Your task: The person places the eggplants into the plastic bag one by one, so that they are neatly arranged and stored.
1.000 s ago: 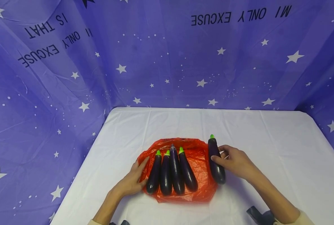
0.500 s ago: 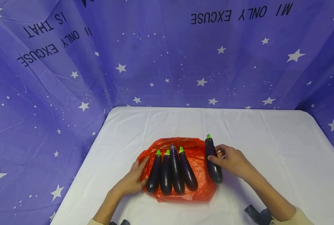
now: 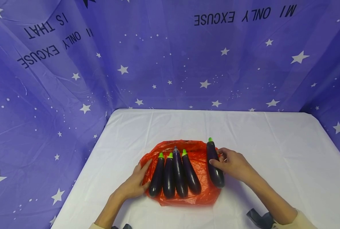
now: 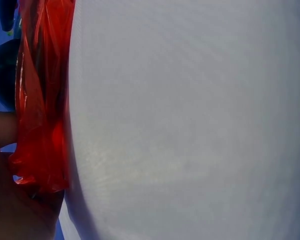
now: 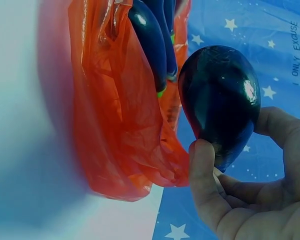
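Note:
Several dark purple eggplants point(image 3: 179, 175) lie side by side in an open red plastic bag point(image 3: 202, 190), most with bright green stem ends. My left hand point(image 3: 134, 183) holds the bag's left side, and its thumb is close to the leftmost eggplant point(image 3: 156, 179). In the left wrist view, red film point(image 4: 45, 145) runs between the thumb and the other fingers. My right hand point(image 3: 237, 165) grips another eggplant point(image 3: 215, 171) around its middle, over the bag's right edge, stem end pointing away. The right wrist view shows its rounded end point(image 5: 220, 95) large, pinched between thumb and fingers beside the bag.
The bag rests on a white cloth-covered table point(image 3: 267, 140). A purple curtain point(image 3: 170, 63) with white stars and lettering stands behind and at the sides. Dark straps point(image 3: 260, 218) show near the right forearm.
My right hand has moved a little left with its eggplant, from beside the bag to over its right edge. The left hand and the eggplants in the bag stay put.

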Available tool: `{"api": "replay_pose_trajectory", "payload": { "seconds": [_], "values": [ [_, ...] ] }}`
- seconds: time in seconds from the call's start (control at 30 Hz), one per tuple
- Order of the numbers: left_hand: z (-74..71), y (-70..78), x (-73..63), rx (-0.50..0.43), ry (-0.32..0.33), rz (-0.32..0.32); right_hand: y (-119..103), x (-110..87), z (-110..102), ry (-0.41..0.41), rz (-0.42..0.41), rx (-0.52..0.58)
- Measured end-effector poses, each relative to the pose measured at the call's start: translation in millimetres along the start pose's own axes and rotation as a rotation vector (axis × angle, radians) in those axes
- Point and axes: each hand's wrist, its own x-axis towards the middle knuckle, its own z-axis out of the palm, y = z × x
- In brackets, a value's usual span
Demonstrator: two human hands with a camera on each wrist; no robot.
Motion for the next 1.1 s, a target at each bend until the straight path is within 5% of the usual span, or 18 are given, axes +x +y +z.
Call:
{"api": "replay_pose_trajectory", "payload": {
  "seconds": [1.1],
  "values": [
    [-0.3, -0.6, -0.5, -0.014, 0.001, 0.004, -3.9, 9.6, 19.8, -0.024, -0.009, -0.021]
  ]
}}
